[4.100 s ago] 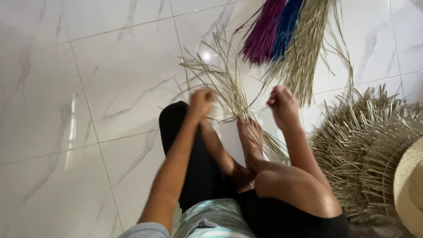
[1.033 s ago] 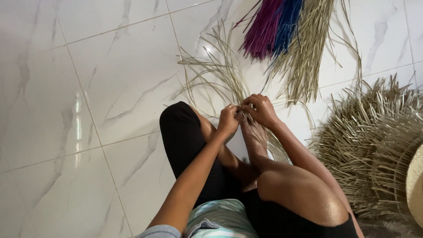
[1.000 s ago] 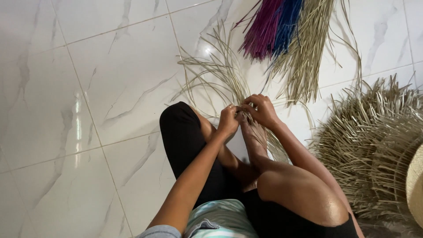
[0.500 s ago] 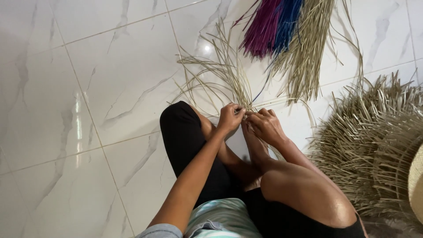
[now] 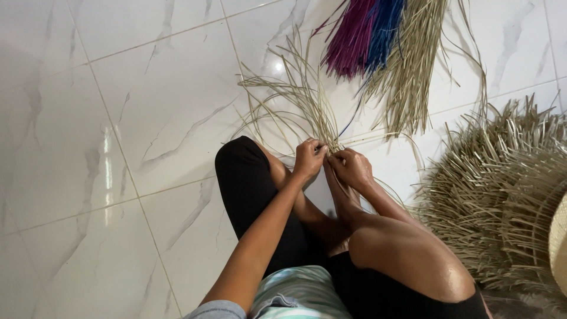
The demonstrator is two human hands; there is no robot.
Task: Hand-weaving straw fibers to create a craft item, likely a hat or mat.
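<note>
I sit on a white marble floor with my knees bent. My left hand (image 5: 308, 158) and my right hand (image 5: 352, 168) are close together in front of my legs, both pinching a bunch of pale dry straw strands (image 5: 301, 103). The strands fan out from my fingers toward the far side, across the tiles. My foot lies just under my right hand and is partly hidden by it.
A bundle of purple fibre (image 5: 351, 38), a blue one (image 5: 387, 26) and a long sheaf of natural straw (image 5: 413, 71) lie beyond my hands. A round woven straw piece with loose ends (image 5: 508, 183) lies at the right, with a pale woven rim (image 5: 558, 242) at the frame edge.
My hands, apart and low on the strands four seconds ago, came together on the straw bunch. Over the last second they moved slightly forward, still gripping it.
</note>
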